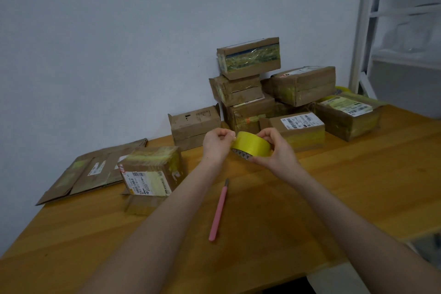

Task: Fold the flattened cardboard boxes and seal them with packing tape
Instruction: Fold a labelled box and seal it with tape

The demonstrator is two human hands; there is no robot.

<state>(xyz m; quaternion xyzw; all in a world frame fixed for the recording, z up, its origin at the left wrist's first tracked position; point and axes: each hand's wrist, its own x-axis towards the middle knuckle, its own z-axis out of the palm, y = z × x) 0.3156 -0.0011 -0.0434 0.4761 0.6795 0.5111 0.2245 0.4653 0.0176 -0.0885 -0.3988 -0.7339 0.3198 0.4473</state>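
Observation:
A yellow roll of packing tape (pixel 250 144) is held above the middle of the wooden table (pixel 358 186). My right hand (pixel 278 150) grips the roll from the right. My left hand (pixel 217 142) pinches the tape's free end at the roll's left edge. A folded box (pixel 150 174) with a shipping label stands on the left, with tape over its top. Behind it lie flattened cardboard boxes (pixel 88 174). A pink utility knife (pixel 219 210) lies on the table below my hands.
Several taped boxes (pixel 274 88) are stacked against the wall at the back right, one small open-flap box (pixel 194 126) to their left. A white shelf frame (pixel 367 31) stands at the far right. The table's front edge runs along the bottom.

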